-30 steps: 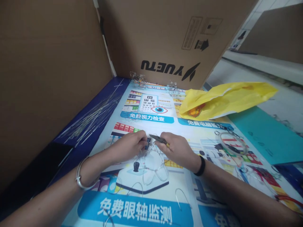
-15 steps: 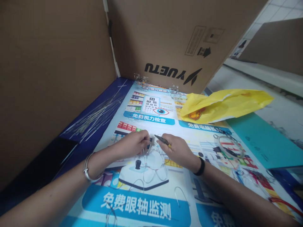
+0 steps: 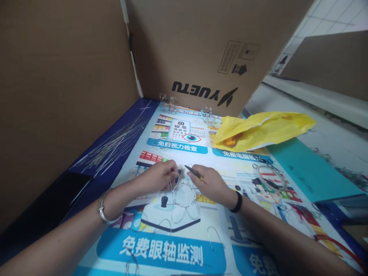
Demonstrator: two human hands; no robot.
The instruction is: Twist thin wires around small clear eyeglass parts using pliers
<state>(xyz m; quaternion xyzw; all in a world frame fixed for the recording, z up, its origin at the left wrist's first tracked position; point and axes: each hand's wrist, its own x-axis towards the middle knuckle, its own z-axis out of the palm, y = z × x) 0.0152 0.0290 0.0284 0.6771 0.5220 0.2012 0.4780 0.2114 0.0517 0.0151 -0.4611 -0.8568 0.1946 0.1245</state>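
My left hand (image 3: 163,174) is closed in a pinch on a thin wire piece bent into petal-like loops (image 3: 185,205), which hangs below the fingers over the printed sheet. In my right hand (image 3: 212,184) is a pair of pliers (image 3: 194,172), with dark jaws pointing up and left and a bit of yellow handle showing. The jaw tips are close to the left fingertips; whether they touch the wire I cannot tell. A loose curved wire (image 3: 211,234) lies on the sheet below my right hand.
Straight wires (image 3: 115,145) lie in a bundle at the left, beside a black flat object (image 3: 69,191). Cardboard walls (image 3: 201,46) stand behind and left. A yellow bag (image 3: 267,130), a teal sheet (image 3: 310,168) and a wire coil ring (image 3: 270,178) are at the right.
The camera view has shifted slightly, so the scene sits a little further left. Both hands keep their grip, the pliers still near the left fingertips.
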